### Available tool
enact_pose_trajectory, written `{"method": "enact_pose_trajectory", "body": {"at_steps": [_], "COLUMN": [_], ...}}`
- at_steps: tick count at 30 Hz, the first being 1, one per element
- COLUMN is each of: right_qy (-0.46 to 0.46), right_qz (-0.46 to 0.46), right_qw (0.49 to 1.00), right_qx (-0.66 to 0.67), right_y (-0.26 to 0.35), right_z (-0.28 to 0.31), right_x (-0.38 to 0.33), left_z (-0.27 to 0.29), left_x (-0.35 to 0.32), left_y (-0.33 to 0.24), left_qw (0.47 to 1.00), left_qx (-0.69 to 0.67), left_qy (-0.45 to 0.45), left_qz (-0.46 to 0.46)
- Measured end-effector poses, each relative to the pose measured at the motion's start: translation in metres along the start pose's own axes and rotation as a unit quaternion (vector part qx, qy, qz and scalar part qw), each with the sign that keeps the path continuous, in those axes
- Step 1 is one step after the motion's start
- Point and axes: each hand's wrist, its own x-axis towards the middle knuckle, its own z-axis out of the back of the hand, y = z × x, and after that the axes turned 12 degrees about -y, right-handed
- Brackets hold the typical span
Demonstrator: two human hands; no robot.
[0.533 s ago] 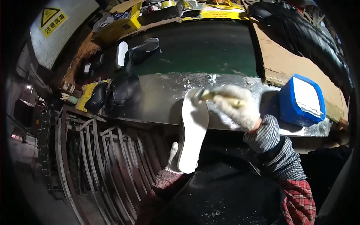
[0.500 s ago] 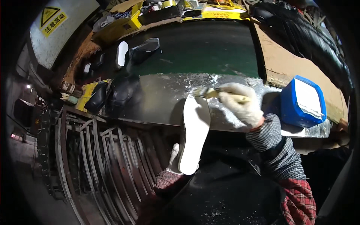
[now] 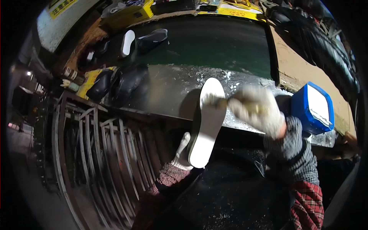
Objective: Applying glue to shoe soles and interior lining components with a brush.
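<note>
A white shoe sole (image 3: pixel 207 142) slants up from the front of my body to over the metal bench edge, its broad end farthest away. My left hand (image 3: pixel 182 154), in a pale glove, grips its near end from below and the left, thumb up along the side; the other fingers are hidden underneath. My right hand (image 3: pixel 260 111), gloved and blurred by motion, is closed around the handle of a paintbrush (image 3: pixel 215 102). Its bristles lie on the upper part of the sole. To the right stands a blue tub (image 3: pixel 301 111) with something white in it.
A dark green belt (image 3: pixel 222 42) runs behind the metal bench top (image 3: pixel 168 92), carrying another white sole (image 3: pixel 127 43) and dark shoe parts (image 3: pixel 152 40). Black shoes (image 3: pixel 128 84) sit at the left edge. A metal rack (image 3: pixel 99 153) stands below left, and brown board (image 3: pixel 303 73) lies at right.
The brush has moved from the sole's far tip down toward its middle, smearing my right hand. My left hand and the sole sit slightly farther right and higher in the picture.
</note>
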Motion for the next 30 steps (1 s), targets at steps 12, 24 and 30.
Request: {"method": "enact_pose_trajectory", "body": {"at_steps": [12,24,30], "right_qy": [0.073,-0.056,-0.101], "right_qz": [0.080,-0.250,0.001], "right_qw": [0.981,0.928,0.994], "right_qx": [0.162,0.271,-0.029], "right_y": [0.013,-0.062,-0.069], "right_z": [-0.009,0.007,0.007], "right_x": [-0.089,-0.075,-0.027], "left_z": [-0.030,-0.003,0.020], "left_x": [-0.003,-0.013,-0.013], "left_y": [0.005,-0.013,-0.022], "left_qw": [0.986,0.993,0.980], "left_qx": [-0.014,0.047,-0.032], "left_qy": [0.165,0.071,0.119], "left_qz": [0.022,0.085,0.157]}}
